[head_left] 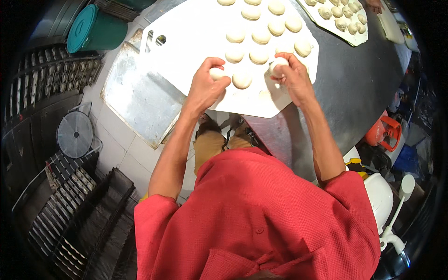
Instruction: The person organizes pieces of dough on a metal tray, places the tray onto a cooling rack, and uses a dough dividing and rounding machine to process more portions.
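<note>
My left hand [208, 84] is curled round a ball of dough [216, 73] close to the front edge of a white board [184, 46]. A second dough ball [279, 67] is gripped in the fingers of my right hand [295, 77], over the board's right part. Between the two hands one smooth round dough ball [242, 80] lies by itself. Beyond them, several pale dough balls [260, 35] sit in loose rows across the right half of the board. My right hand partly covers another ball just behind it.
The board rests on a dark metal table [354, 88]. Farther right lies a second board [359, 41] with rougher dough lumps, a person's hand [374, 4] beside it. On the left stand a green lidded bin [105, 29], a metal sheet [140, 88] and stacked baking trays [60, 77].
</note>
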A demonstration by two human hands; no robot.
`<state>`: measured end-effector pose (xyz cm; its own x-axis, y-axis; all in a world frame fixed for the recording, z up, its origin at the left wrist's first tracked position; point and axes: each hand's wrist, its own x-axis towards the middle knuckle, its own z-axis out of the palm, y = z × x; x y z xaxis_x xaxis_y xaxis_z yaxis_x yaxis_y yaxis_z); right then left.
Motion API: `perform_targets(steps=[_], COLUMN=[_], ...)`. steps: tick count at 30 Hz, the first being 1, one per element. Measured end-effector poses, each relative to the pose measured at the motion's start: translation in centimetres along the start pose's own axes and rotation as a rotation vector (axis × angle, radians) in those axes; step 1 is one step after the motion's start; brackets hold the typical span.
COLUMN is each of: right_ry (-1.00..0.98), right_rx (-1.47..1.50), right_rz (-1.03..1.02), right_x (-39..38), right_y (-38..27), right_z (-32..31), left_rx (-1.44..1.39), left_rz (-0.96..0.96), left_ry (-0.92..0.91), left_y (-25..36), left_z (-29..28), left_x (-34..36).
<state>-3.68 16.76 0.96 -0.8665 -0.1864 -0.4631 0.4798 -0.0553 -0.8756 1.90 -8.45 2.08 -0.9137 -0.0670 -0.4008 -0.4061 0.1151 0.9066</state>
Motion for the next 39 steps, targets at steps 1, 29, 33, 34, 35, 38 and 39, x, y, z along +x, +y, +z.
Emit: perform_targets(steps=[1,29,33,34,35,38,39], right_ry=[-0.017,-0.723,-0.61,-0.589,-0.578,-0.576,-0.597], right_rx=[-0.061,-1.007,-1.098,-1.13,-1.134,-1.096,-1.103], right_rz=[-0.019,-0.182,-0.267,-0.325,-0.325,-0.302,-0.288], right_x=[0.8,0.2,0.4,0.3,0.4,0.5,0.5], right_y=[0.1,21.7,23.1,23.2,23.2,23.0,22.8], right_z=[-0.2,37.4,38.1,38.1,38.1,37.9,37.9], left_rx=[0.198,0.291,0.29,0.283,0.292,0.298,0.296], left_rz=[0.06,-0.268,-0.175,-0.173,-0.19,-0.198,-0.196], left_ry=[0.002,0.682,0.657,0.651,0.627,0.549,0.503], left_y=[-1.0,-28.5,-29.1,-29.2,-29.0,-28.4,-28.2], left_z=[0.2,-24.9,-25.6,-25.7,-25.9,-26.4,-26.5], left_x=[0.7,-15.9,-16.0,-16.2,-16.2,-15.8,-15.7])
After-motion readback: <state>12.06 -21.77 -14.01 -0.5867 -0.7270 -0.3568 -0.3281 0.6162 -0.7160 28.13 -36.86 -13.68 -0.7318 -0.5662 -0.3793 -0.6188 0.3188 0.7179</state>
